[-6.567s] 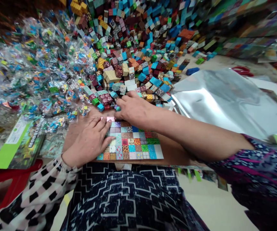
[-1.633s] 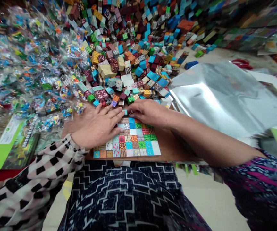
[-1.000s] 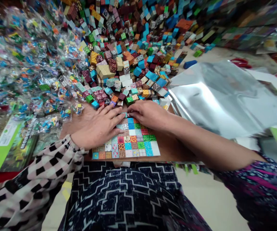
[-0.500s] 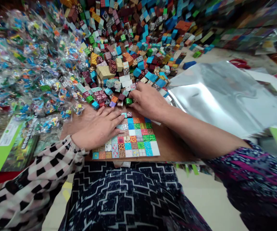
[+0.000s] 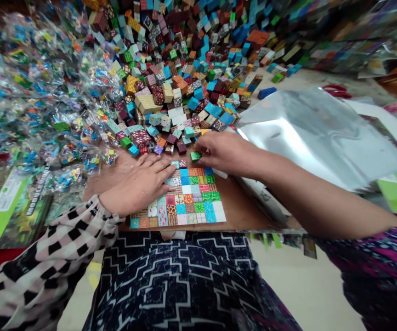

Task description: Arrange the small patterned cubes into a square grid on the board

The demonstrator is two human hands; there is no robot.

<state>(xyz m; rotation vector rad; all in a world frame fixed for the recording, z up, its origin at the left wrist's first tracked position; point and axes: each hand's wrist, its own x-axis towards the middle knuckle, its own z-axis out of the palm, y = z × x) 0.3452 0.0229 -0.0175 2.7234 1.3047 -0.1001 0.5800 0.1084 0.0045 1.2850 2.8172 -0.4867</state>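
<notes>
Head view: patterned grid (image 5: 189,198) part-hidden

On the table (image 5: 235,212), a coloured grid (image 5: 189,199) lies by the front edge, wrapped pieces (image 5: 50,92) at left, loose blocks (image 5: 181,85) further back, shiny plastic (image 5: 322,138) at right.

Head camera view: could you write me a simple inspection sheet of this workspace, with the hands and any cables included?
Surface: brown board at the near table edge.
Work items: grid of coloured squares on the board; turquoise block and maroon block side by side at its far edge.
Clutter: loose block pile beyond; bagged pieces left; silvery plastic sheets right.
Hands: left hand spread over the grid's left part; right hand with fingertips at a green block, grip unclear.
Cables: nothing seen.
Surroundings: green-edged booklets at left; far background blurred.
</notes>
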